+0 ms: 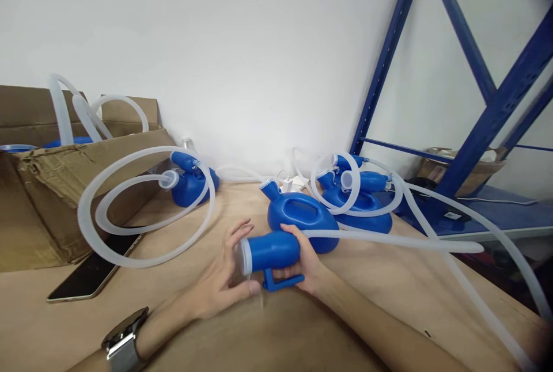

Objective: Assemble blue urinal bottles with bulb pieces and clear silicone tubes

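Observation:
Above the table's front part, my right hand (306, 262) grips a blue plastic urinal funnel (274, 249) from its rear end. A translucent hose (389, 238) runs from the funnel toward the right, and a blue handle or clip (281, 283) hangs under it. My left hand (227, 271) has its fingers spread beside the funnel's white cap (246, 257); whether it touches the cap is unclear. Directly behind the funnel stands a blue urinal bottle (302, 213) with a moulded handle and an uncapped-looking neck.
At left, a cardboard box (43, 205) holds hoses and blue parts, near a phone (86, 274). Another blue bottle with coiled hose (190, 185) stands beside it. More bottles (367, 219) with hoses sit at right, near a blue metal rack (466, 153).

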Motion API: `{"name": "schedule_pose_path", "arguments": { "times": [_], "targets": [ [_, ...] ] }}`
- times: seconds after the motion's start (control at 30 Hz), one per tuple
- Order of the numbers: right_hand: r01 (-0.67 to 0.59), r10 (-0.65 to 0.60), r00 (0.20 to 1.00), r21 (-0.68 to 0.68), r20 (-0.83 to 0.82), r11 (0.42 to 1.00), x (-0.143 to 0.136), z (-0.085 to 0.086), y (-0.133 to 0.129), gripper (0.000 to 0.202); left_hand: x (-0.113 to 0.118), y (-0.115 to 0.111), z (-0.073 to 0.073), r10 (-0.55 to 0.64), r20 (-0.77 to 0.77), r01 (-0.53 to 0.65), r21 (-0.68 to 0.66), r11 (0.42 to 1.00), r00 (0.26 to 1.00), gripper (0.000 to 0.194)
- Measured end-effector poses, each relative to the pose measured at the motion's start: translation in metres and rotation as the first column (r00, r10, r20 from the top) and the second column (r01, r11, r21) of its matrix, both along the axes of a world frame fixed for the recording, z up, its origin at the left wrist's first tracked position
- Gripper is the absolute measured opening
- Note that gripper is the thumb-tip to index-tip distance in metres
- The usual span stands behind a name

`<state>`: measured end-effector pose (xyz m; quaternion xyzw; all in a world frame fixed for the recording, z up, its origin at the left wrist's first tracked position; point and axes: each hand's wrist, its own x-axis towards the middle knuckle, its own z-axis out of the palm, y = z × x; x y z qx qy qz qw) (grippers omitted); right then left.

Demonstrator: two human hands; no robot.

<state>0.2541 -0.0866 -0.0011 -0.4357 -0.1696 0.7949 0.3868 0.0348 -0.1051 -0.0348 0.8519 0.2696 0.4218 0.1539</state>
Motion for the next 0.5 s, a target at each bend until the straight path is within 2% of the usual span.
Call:
{"name": "schedule_pose_path", "arguments": {
  "times": [0.1,0.17,0.27,0.4,0.43,0.5],
  "targets": [
    [0.010,-0.012,0.993,0.014,0.119,1.000,0.011,0.001,0.010,0.045,-0.007,0.000,-0.001,0.019,-0.215,0.031,0.226,0.974,0.976,0.061],
    [-0.021,0.021,0.988,0.003,0.150,1.000,0.014,-0.002,0.012,0.047,-0.008,0.000,-0.002,0.050,-0.298,0.050,0.318,0.947,0.953,0.048],
    [-0.049,0.050,0.989,-0.007,0.140,0.999,0.012,-0.008,0.011,0.047,-0.007,0.002,-0.004,0.090,-0.308,0.015,0.323,0.946,0.947,0.047],
    [-0.034,0.032,0.989,0.009,0.143,0.999,0.009,-0.012,0.012,0.048,-0.006,0.004,-0.005,0.225,-0.278,-0.158,0.247,0.956,0.934,0.070],
    [-0.024,0.022,0.990,0.011,0.142,1.000,0.009,-0.012,0.012,0.047,-0.005,0.004,-0.004,0.227,-0.283,-0.150,0.271,0.951,0.932,0.066],
    [-0.013,0.011,0.991,0.015,0.134,1.000,0.009,-0.012,0.014,0.046,-0.005,0.003,-0.001,0.165,-0.315,-0.044,0.358,0.933,0.935,0.046]
  ]
}}
